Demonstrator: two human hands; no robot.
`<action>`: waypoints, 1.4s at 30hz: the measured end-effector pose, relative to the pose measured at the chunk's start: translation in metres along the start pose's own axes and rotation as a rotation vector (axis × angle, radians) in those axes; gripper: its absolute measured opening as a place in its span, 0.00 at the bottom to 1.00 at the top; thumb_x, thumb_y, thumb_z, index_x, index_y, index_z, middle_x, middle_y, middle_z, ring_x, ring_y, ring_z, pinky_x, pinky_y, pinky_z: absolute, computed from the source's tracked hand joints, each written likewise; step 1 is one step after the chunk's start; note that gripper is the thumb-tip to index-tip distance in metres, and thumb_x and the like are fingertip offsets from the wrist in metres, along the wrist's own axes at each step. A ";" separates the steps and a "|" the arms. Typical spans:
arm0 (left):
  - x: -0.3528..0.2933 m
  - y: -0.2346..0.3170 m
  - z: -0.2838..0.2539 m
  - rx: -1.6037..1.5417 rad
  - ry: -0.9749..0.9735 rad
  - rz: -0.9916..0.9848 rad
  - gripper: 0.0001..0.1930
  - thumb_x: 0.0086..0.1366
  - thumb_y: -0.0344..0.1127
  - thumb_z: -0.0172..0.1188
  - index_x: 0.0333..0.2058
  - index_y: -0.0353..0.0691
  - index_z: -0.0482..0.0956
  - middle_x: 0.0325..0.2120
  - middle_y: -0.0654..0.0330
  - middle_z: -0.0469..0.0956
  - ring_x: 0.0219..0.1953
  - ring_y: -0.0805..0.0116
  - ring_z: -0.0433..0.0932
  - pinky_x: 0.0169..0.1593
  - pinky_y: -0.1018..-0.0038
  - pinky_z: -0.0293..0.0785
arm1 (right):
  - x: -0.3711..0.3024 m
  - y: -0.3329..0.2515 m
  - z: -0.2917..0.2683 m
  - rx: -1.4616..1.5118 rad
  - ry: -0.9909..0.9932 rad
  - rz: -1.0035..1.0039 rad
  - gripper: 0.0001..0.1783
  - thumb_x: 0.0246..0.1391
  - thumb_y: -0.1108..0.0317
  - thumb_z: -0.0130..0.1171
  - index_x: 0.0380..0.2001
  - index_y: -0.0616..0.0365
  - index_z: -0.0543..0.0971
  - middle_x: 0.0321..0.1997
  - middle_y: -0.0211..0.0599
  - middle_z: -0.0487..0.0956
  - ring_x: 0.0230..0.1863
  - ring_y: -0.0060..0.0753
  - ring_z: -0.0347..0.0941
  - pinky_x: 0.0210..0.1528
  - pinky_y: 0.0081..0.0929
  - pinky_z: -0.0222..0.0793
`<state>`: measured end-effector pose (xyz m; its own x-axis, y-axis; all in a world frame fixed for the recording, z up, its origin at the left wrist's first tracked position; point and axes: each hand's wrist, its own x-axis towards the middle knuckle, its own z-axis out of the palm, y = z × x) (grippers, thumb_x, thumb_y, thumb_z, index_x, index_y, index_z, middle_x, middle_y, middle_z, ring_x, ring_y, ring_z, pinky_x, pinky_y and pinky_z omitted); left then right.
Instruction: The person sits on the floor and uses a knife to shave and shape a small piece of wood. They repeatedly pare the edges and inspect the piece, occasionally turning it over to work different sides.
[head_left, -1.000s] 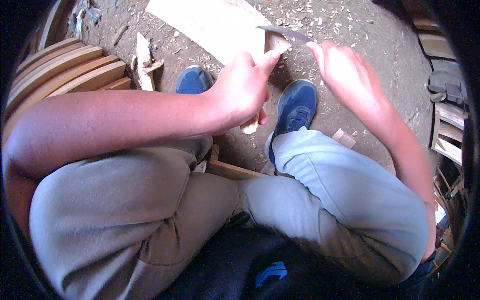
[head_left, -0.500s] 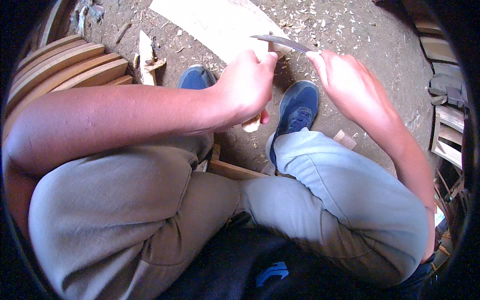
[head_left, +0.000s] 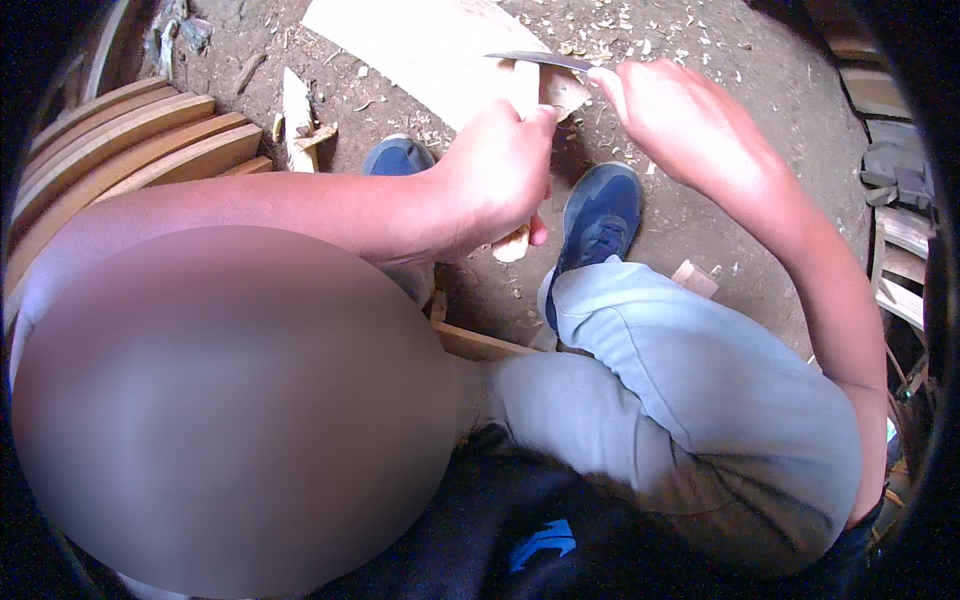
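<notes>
Raised farther from the body and edged leftward since half a second ago, the right hand point(head_left: 690, 120) holds a knife point(head_left: 535, 58) across the upper end of a pale wooden stick point(head_left: 524, 90); whether the steel touches the wood cannot be told. The right thumb lies forward toward the blade's base, the hand closed on a handle hidden from view. Out ahead of the knees, the left hand point(head_left: 500, 165) is folded tightly around the stick, thumb uppermost, the stick's rough, blunt lower end jutting beneath the fist. Slim and gently curved, the grey blade points left over a broad, flat, whitish board point(head_left: 410, 50) with straight edges. Curled shavings point(head_left: 645, 47) litter a gritty brown floor point(head_left: 740, 110). Nearer the body are two blue shoes point(head_left: 605, 205), soft grey trousers point(head_left: 720, 370) and a straight wooden bar point(head_left: 480, 343). Left of the board lies a jagged, splintered offcut point(head_left: 297, 115), near stacked wooden arcs point(head_left: 150, 135), thick and bowed. A small squared block point(head_left: 695, 278) sits just beside the right trouser leg.
</notes>
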<state>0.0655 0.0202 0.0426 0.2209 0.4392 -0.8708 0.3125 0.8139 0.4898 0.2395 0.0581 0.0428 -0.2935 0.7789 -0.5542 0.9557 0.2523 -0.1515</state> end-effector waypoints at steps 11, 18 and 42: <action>0.000 -0.003 -0.012 0.058 -0.098 0.030 0.24 0.73 0.42 0.35 0.25 0.26 0.68 0.14 0.54 0.70 0.11 0.63 0.75 0.15 0.66 0.70 | -0.034 -0.009 -0.006 -0.001 -0.032 0.055 0.27 0.68 0.51 0.40 0.33 0.66 0.77 0.27 0.61 0.77 0.36 0.63 0.76 0.39 0.52 0.70; -0.006 0.005 -0.001 0.073 -0.025 0.013 0.24 0.72 0.45 0.37 0.23 0.32 0.66 0.11 0.56 0.67 0.09 0.63 0.71 0.14 0.65 0.68 | -0.040 -0.018 -0.010 -0.046 0.019 0.064 0.27 0.67 0.54 0.40 0.31 0.67 0.78 0.30 0.59 0.80 0.35 0.58 0.79 0.39 0.49 0.75; -0.002 0.006 -0.012 -0.059 0.002 -0.048 0.22 0.71 0.46 0.39 0.21 0.37 0.64 0.09 0.62 0.62 0.08 0.69 0.65 0.12 0.70 0.57 | -0.015 -0.011 -0.006 0.049 -0.073 0.019 0.29 0.68 0.52 0.40 0.31 0.70 0.77 0.28 0.63 0.77 0.35 0.63 0.76 0.39 0.50 0.71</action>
<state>0.0560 0.0286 0.0461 0.2047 0.3999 -0.8934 0.2673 0.8552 0.4441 0.2332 0.0476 0.0580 -0.2747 0.7387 -0.6156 0.9615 0.2084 -0.1790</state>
